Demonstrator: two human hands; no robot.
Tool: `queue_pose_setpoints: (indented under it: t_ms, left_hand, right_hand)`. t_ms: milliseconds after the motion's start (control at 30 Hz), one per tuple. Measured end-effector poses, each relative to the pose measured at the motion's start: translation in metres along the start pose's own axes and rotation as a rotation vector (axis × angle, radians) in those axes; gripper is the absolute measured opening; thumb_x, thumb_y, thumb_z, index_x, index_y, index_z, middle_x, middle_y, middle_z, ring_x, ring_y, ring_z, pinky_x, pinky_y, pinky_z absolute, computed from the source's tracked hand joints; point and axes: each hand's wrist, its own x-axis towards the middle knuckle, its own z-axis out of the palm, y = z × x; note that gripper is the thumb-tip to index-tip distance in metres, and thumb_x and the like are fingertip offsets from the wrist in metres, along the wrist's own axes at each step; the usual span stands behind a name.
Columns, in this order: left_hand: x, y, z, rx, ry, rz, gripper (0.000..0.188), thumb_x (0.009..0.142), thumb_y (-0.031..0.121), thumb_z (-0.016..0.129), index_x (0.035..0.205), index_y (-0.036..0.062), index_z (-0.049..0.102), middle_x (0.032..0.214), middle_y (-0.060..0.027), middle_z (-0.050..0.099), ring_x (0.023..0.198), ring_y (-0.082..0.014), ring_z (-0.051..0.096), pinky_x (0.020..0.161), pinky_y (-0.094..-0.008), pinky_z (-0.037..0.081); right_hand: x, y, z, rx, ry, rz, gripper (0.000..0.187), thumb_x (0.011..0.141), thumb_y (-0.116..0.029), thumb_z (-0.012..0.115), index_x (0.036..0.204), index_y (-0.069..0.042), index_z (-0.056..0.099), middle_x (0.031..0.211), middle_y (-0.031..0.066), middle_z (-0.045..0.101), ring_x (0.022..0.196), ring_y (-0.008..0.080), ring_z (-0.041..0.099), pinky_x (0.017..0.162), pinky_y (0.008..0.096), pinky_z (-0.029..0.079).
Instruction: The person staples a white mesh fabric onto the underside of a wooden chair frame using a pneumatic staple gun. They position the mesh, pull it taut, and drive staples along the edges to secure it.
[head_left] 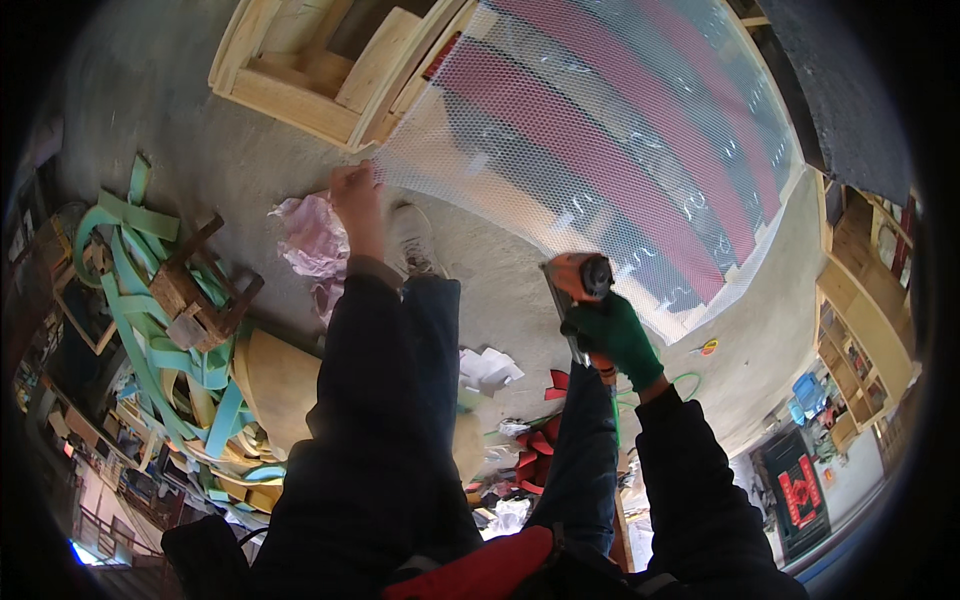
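Note:
A translucent white mesh sheet lies over a wooden frame crossed by dark red straps. My bare left hand pinches the sheet's near left corner; its fingertips are partly hidden. Wearing a green glove, my right hand grips an orange and black staple gun by its handle. The gun is beside the sheet's near edge; I cannot tell whether its nose touches the frame.
To the left, green foam strips surround a small wooden stool. Crumpled pink paper lies by my left foot. Scissors and a green air hose are at the right. Another wooden frame stands beyond.

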Motion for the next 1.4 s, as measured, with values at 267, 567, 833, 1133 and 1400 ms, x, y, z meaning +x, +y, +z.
queue_pose_setpoints:
  t_ms: [267, 567, 833, 1133, 1400]
  left_hand:
    - [0.003, -0.002, 0.010, -0.083, -0.005, 0.086, 0.017, 0.098, 0.014, 0.071, 0.094, 0.0050, 0.057, 0.085, -0.0036, 0.060, 0.074, -0.0108, 0.059, 0.065, -0.0292, 0.059]
    - [0.006, -0.003, 0.011, -0.094, -0.042, 0.037, 0.020, 0.100, 0.016, 0.069, 0.090, 0.0062, 0.056, 0.081, -0.0010, 0.058, 0.072, -0.0097, 0.057, 0.066, -0.0277, 0.055]
    - [0.019, -0.016, -0.004, 0.225, -0.107, 0.099, 0.017, 0.096, 0.013, 0.071, 0.092, 0.0013, 0.059, 0.082, -0.0080, 0.060, 0.078, -0.0193, 0.060, 0.072, -0.0371, 0.051]
    - [-0.022, -0.018, -0.058, 0.947, -0.283, 0.490, 0.021, 0.096, 0.019, 0.064, 0.106, 0.0005, 0.065, 0.101, -0.0206, 0.067, 0.097, -0.0398, 0.064, 0.087, -0.0481, 0.050]
    - [-0.168, 0.009, -0.065, 0.976, -0.406, 0.054, 0.033, 0.099, 0.033, 0.061, 0.101, 0.0006, 0.068, 0.094, -0.0210, 0.072, 0.093, -0.0390, 0.071, 0.083, -0.0501, 0.054]
  right_hand:
    - [0.101, -0.096, 0.102, 0.032, -0.054, -0.221, 0.036, 0.094, -0.023, 0.073, 0.119, 0.002, 0.065, 0.085, 0.0092, 0.073, 0.056, 0.0099, 0.058, 0.051, 0.0273, 0.046]
    - [0.175, -0.106, 0.198, -0.111, 0.168, -0.483, 0.028, 0.086, -0.024, 0.072, 0.101, 0.000, 0.068, 0.074, 0.0164, 0.070, 0.066, 0.0286, 0.072, 0.063, 0.0420, 0.055]
    - [0.173, -0.111, 0.181, -0.310, 0.137, -0.559, 0.027, 0.090, -0.023, 0.071, 0.104, 0.000, 0.070, 0.075, 0.0068, 0.071, 0.064, 0.0153, 0.068, 0.061, 0.0316, 0.054]
    - [0.021, -0.030, 0.019, -0.582, 0.006, -0.301, 0.030, 0.086, -0.019, 0.075, 0.108, 0.001, 0.070, 0.082, 0.0127, 0.075, 0.066, 0.0196, 0.073, 0.063, 0.0353, 0.057]
    - [-0.139, 0.121, -0.174, -0.428, 0.324, -0.230, 0.025, 0.084, -0.024, 0.071, 0.098, -0.004, 0.071, 0.085, 0.0227, 0.072, 0.078, 0.0397, 0.073, 0.071, 0.0486, 0.057]
